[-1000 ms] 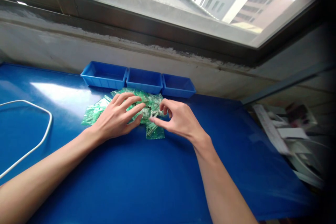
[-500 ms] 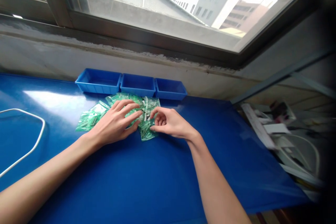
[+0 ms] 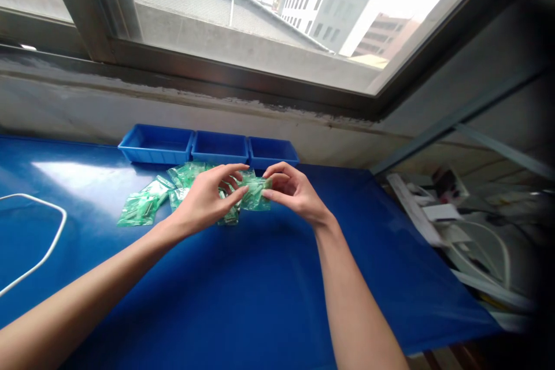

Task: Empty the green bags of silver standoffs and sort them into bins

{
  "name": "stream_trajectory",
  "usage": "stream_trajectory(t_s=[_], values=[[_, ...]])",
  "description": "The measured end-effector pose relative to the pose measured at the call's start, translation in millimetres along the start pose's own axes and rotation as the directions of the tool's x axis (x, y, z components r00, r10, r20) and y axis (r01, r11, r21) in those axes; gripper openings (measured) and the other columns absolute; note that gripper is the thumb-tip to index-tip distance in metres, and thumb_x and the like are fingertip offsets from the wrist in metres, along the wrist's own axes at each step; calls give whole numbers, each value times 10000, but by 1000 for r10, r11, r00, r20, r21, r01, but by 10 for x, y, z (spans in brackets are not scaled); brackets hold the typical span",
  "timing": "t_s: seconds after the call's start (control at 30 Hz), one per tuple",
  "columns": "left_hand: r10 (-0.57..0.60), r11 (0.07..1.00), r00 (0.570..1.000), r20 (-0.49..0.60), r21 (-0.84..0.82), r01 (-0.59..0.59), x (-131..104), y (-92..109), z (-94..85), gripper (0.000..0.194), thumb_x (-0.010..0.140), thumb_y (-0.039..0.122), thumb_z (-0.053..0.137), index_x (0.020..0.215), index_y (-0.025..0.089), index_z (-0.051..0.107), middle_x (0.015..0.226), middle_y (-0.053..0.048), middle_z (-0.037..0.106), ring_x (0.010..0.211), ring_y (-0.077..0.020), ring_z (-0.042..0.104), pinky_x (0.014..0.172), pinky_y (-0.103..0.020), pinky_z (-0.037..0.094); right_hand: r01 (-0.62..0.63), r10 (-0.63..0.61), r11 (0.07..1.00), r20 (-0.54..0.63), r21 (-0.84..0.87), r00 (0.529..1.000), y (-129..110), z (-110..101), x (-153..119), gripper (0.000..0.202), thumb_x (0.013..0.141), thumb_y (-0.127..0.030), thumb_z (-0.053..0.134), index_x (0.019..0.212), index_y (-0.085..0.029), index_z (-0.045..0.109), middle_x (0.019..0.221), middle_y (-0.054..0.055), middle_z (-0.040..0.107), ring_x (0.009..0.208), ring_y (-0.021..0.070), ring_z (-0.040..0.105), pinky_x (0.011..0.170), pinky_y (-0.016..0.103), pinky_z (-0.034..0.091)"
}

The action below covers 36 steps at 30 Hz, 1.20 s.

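Small green-tinted see-thru plastic bag (image 3: 255, 196) btwn my hands, over the glossy blue table (image 3: 260, 289).
My R hand (image 3: 300, 195) pinches its R edge; L hand (image 3: 203, 199) curls at its L edge, can't tell if gripping. Bag's shiny & crinkled w/ pale streaks, contents too blurry. Other green plastic bags (image 3: 139, 208) lie piled by/under L hand, nr three blue open-top plastic bins (image 3: 220, 156).

wide window (image 3: 243, 49) above blue table (image 3: 243, 295)
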<state>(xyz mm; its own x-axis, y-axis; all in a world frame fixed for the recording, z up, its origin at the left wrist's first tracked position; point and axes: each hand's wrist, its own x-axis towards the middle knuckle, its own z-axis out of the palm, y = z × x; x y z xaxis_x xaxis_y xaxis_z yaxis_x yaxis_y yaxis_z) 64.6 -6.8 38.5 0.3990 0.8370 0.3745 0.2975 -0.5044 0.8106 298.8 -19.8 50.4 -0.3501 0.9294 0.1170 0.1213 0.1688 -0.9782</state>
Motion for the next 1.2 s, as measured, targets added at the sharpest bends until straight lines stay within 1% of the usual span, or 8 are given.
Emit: stream_trajectory(t_s=[0.17, 0.3, 0.43, 0.57, 0.67, 0.77, 0.9, 1.2], values=[[-161, 926, 985, 68, -334, 175, 179, -74, 0, 443, 818, 460, 771, 1134, 154, 717, 911, -80, 746, 778, -203, 718, 668, -290, 583, 22, -24, 1000, -102, -23, 994, 53, 4, 32, 426, 800, -327, 797, 1163, -253, 586, 808, -31, 673, 756, 153, 682, 718, 283, 571], [-144, 919, 989, 18, -368, 141, 228, -133, -3, 414, 775, 463, 811, 1028, 143, 743, 908, -91, 762, 817, -221, 731, 716, -300, 596, -20, 27, 999, -148, 46, 989, 91, 41, 75, 585, 760, -337, 827, 1270, -257, 552, 835, -19, 735, 711, 156, 702, 684, 298, 606], [-166, 945, 982, -86, -298, 134, 237, -204, -7, 398, 819, 458, 772, 1066, 150, 726, 959, -98, 771, 831, -229, 750, 728, -314, 610, -36, 69, 992, -286, 120, 956, 208, 58, 142, 528, 697, -349, 878, 1142, -213, 628, 804, -1, 754, 682, 153, 706, 651, 286, 620], [20, 997, 994, -105, 79, -12, 240, -258, -74, 222, 922, 352, 660, 1031, 172, 732, 972, -80, 774, 867, -221, 737, 796, -348, 593, 90, 70, 975, -667, 202, 742, 403, 41, 237, 427, 623, -361, 919, 855, -198, 599, 723, -27, 714, 657, 130, 700, 696, 278, 631], [238, 899, 970, 47, 368, -239, 231, -287, -103, 182, 957, 275, 602, 1012, 171, 741, 1025, -96, 765, 974, -248, 695, 875, -397, 569, 146, 110, 955, -768, 257, 631, 520, 46, 303, 443, 582, -348, 935, 770, -199, 562, 723, -32, 707, 686, 131, 717, 792, 305, 639], [321, 792, 932, 169, 491, -362, 212, -309, -70, 208, 959, 246, 599, 1086, 150, 733, 1092, -123, 753, 1115, -296, 622, 950, -454, 546, 173, 120, 936, -741, 306, 660, 565, 76, 346, 409, 603, -328, 921, 837, -198, 612, 838, 5, 752, 857, 172, 758, 906, 334, 620], [284, 721, 931, 228, 590, -364, 184, -318, -9, 312, 948, 249, 610, 1229, 138, 689, 1222, -137, 720, 1213, -348, 551, 990, -514, 521, 153, 73, 955, -702, 254, 709, 544, 106, 355, 332, 701, -324, 859, 946, -192, 677, 1059, 78, 773, 1016, 220, 753, 948, 357, 602], [268, 633, 919, 289, 666, -394, 167, -325, 16, 350, 973, 131, 523, 1303, 169, 634, 1182, -125, 745, 1225, -309, 587, 932, -429, 501, 45, -85, 996, -625, -79, 776, 463, 189, 302, 222, 816, -364, 730, 941, -181, 707, 788, 39, 762, 610, 162, 700, 605, 297, 572]])
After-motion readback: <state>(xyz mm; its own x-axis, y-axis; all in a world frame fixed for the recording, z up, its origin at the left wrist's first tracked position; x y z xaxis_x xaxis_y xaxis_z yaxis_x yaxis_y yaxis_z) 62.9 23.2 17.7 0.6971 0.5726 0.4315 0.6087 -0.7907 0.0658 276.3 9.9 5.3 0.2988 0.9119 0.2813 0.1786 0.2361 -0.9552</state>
